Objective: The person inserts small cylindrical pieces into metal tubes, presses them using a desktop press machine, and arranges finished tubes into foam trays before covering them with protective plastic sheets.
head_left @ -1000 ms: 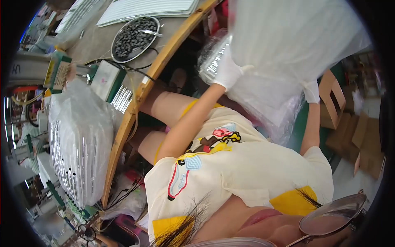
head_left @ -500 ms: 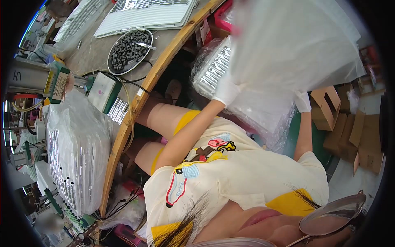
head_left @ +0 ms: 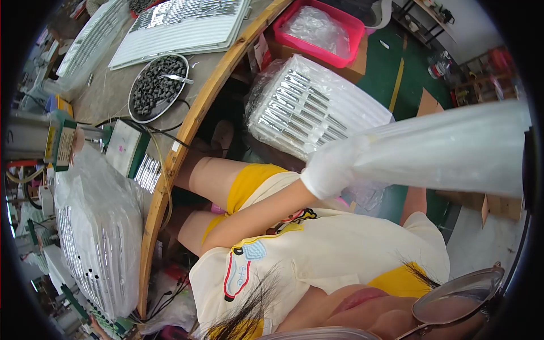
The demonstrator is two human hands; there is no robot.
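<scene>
My left hand (head_left: pixel 331 170), in a white glove, is closed around one end of a translucent white plastic bag (head_left: pixel 447 147). The bag is gathered lengthwise into a long, tube-like shape that stretches to the right edge of the view. My right forearm (head_left: pixel 415 201) rises towards the bag, but my right hand is hidden behind it. Just beyond my left hand lies a plastic-wrapped tray (head_left: pixel 362 105) with rows of shiny metal rods (head_left: pixel 297 102).
A wooden-edged worktable (head_left: pixel 218 68) holds a plate of small black parts (head_left: pixel 152 88), white ribbed trays (head_left: pixel 178 34) and a bagged stack of trays (head_left: pixel 99 238). A pink bin (head_left: pixel 356 25) with clear plastic stands beyond. Cardboard boxes (head_left: pixel 504 207) sit at the right.
The bag, spread wide and held up by both hands before, has swung down and right into a narrow bundle. The wrapped tray and pink bin are now uncovered. My right hand has become hidden.
</scene>
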